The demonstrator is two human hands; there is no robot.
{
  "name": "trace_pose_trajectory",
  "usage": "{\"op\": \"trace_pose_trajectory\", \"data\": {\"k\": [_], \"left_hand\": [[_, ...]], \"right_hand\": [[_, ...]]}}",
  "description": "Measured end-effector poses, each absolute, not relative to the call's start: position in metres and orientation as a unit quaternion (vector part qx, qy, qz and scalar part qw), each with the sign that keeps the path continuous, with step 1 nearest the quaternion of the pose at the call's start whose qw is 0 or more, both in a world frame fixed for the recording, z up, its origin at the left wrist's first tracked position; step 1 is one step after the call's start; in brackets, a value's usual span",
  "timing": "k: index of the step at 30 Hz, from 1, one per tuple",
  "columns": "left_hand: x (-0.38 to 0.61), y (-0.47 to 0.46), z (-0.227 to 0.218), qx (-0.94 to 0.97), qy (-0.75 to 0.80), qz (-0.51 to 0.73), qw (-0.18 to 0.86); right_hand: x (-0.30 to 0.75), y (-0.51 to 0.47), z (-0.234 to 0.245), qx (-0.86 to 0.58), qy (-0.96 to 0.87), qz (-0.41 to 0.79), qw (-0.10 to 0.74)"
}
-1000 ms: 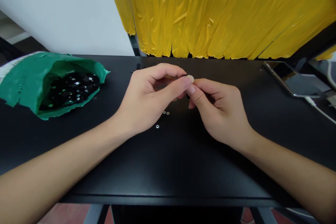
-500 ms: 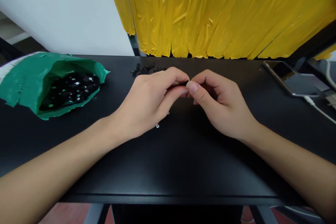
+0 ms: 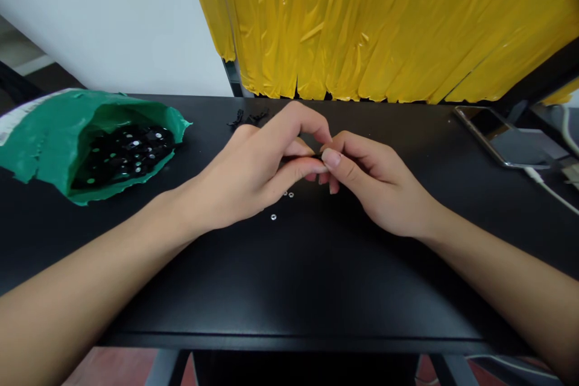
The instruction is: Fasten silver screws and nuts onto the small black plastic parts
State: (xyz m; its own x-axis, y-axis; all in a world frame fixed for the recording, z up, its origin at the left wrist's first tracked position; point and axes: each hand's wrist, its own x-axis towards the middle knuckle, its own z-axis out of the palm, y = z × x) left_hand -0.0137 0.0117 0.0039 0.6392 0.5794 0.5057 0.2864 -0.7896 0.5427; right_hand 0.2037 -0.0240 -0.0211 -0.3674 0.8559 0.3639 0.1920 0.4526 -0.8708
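Observation:
Over the middle of the black table my left hand (image 3: 266, 163) and my right hand (image 3: 380, 178) meet at the fingertips. Between them is a small black piece (image 3: 318, 157), mostly hidden by the fingers, so its kind does not show. My right thumb and fingers pinch it. On the left, my thumb and fingers also close on it, with the index finger arched above. Below my left hand lie a few small silver rings (image 3: 273, 217). Behind that hand, several small black pieces (image 3: 248, 117) lie in a loose pile.
At the left stands an open green bag (image 3: 49, 142) full of black pieces with shiny round parts. A phone (image 3: 506, 136) with a white cable (image 3: 554, 190) lies at the right. Yellow plastic sheeting (image 3: 362, 24) hangs behind the black table (image 3: 289, 289).
My left index finger has lifted and arched higher, and the left hand has tilted. More of the silver rings now show beneath it. Both hands stay together at the small black piece.

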Motion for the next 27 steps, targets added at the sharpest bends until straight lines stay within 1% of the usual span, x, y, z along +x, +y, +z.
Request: {"op": "trace_pose_trajectory", "data": {"k": [7,12,17,20,25,27], "left_hand": [[-0.015,0.01,0.009,0.883,0.227,0.316,0.262],[-0.013,0.008,0.007,0.86,0.232,0.321,0.321],[-0.01,0.009,0.003,0.858,0.21,0.319,0.343],[-0.009,0.01,0.004,0.86,0.233,0.323,0.319],[-0.01,0.012,0.004,0.911,0.252,0.272,0.179],[-0.01,0.012,0.004,0.917,0.248,0.262,0.173]], "right_hand": [[0.209,-0.022,-0.02,-0.337,-0.768,0.366,0.403],[0.209,-0.024,-0.019,-0.327,-0.797,0.293,0.414],[0.208,-0.025,-0.019,-0.344,-0.804,0.22,0.432],[0.206,-0.027,-0.02,-0.355,-0.791,0.208,0.452],[0.2,-0.03,-0.02,-0.378,-0.772,0.196,0.472],[0.199,-0.032,-0.02,-0.381,-0.77,0.194,0.474]]}}
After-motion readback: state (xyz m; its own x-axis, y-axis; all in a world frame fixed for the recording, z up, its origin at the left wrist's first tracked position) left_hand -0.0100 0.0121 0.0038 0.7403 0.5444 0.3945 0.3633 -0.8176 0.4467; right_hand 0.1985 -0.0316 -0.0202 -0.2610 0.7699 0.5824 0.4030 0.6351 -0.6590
